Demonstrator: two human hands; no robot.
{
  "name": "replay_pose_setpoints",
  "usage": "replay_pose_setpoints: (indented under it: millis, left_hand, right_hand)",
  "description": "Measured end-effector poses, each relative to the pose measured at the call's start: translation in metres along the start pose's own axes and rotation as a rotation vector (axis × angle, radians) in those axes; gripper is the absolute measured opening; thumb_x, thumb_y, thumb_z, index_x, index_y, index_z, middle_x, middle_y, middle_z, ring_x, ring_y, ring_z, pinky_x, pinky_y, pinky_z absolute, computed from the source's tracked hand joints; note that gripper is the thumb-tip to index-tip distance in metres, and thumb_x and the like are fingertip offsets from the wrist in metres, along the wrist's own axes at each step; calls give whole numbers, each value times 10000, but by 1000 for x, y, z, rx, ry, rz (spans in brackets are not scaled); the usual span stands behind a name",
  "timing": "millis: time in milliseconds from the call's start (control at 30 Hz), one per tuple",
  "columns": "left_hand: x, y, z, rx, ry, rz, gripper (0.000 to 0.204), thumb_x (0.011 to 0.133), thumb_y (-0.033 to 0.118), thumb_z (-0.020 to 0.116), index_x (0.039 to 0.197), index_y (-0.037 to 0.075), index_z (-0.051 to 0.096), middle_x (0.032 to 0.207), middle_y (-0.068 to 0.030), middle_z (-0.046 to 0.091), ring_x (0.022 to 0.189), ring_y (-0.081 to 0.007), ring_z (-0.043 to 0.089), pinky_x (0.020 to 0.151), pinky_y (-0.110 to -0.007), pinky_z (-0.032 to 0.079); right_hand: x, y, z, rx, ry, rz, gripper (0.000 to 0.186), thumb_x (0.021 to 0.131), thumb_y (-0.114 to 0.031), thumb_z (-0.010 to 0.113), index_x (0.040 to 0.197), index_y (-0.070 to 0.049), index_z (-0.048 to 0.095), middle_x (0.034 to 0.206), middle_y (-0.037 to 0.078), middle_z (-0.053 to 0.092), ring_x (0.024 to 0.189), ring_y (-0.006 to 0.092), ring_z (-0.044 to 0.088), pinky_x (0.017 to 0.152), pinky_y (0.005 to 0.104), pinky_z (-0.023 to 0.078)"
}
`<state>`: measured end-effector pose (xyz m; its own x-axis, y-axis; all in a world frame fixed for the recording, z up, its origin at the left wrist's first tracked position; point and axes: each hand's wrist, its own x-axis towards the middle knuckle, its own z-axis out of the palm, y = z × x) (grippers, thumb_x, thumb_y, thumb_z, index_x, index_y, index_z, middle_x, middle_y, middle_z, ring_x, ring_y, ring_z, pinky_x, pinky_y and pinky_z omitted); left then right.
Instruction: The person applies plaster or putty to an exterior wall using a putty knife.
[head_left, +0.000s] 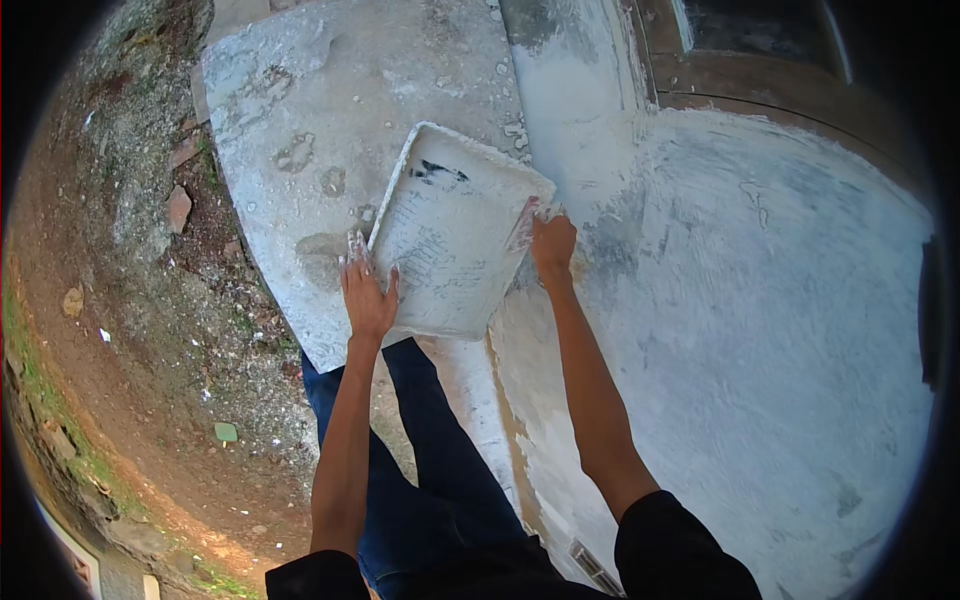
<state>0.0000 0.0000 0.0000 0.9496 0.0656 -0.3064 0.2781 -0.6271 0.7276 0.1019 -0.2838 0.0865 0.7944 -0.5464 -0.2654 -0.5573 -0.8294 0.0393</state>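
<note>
Head-level wide fisheye — steeply downward

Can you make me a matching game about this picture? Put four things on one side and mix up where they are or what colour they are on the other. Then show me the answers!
Things:
1. left hand
2. green scrap
3. trousers
4. right hand

Places and colours:
A. dark blue
B. at the right edge of the white-smeared tray
C. at the left edge of the tray
D. on the dirt ground

Right pairs: 1-C, 2-D, 3-A, 4-B
</note>
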Motion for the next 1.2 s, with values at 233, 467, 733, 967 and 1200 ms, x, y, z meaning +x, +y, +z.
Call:
replay_pose_setpoints:
  millis: [233, 467, 733, 967, 1200]
  left_hand:
    - [10, 1, -2, -6, -72, -44, 687, 868, 320, 588, 1372, -65, 324, 1312, -233, 457, 1233, -339, 412, 1129, -476, 156]
    - [8, 0, -2, 14, -82, -42, 704, 856, 321, 599, 1375, -65, 323, 1348, -230, 438, 1248, -334, 409, 1134, -478, 125]
    - [11, 0, -1, 6, 27, 6, 671, 858, 313, 610, 1336, -86, 358, 1256, -254, 490, 1205, -361, 438, 1126, -482, 136]
    - [8, -5, -5, -20, -31, -20, 675, 846, 299, 614, 1339, -87, 361, 1359, -230, 434, 1275, -342, 389, 1132, -495, 116]
    - [9, 0, -2, -19, -40, -28, 666, 835, 295, 626, 1328, -80, 381, 1335, -234, 454, 1230, -338, 429, 1125, -496, 129]
  right_hand:
    - [17, 0, 5, 12, 140, 65, 265, 703, -140, 705, 762, 106, 627, 818, 302, 643, 772, 439, 647, 702, 450, 536]
    - [29, 0, 12, -73, 110, -89, 236, 710, -95, 676, 811, 112, 620, 828, 301, 636, 822, 444, 632, 746, 462, 517]
    - [41, 13, 22, 36, 146, -125, 290, 713, -135, 686, 854, 107, 610, 806, 297, 636, 788, 431, 638, 705, 448, 512]
    - [-7, -6, 5, 28, -95, -210, 312, 722, -103, 701, 950, 93, 616, 821, 280, 649, 826, 407, 650, 730, 430, 515]
    - [0, -22, 14, -204, 74, 22, 268, 794, -122, 623, 972, 79, 603, 787, 275, 645, 771, 419, 648, 693, 462, 525]
